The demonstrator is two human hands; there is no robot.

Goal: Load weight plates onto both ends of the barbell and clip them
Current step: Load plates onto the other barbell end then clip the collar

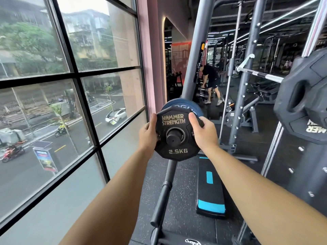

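So, both hands are clamped on the 2.5 kg plate point(173, 119): left hand point(148, 133) grips its rim at 9 o'clock, right hand point(203, 131) curls over it at 2 o'clock. The barbell sleeve point(175, 138) pokes through the plate's hole, with a blue plate point(178, 106) right behind. An aerobic step point(210, 188) lies at 5 o'clock, and a rack upright point(194, 50) stands beyond.

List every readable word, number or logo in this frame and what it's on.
"HAMMER STRENGTH": small black plate, upper face.
"2.5KG": same plate, lower face.
Blue plate behind it: letters partly hidden, unreadable.
"MER", upside down and cut off: large black plate at right.
Street sign outside: blurred.
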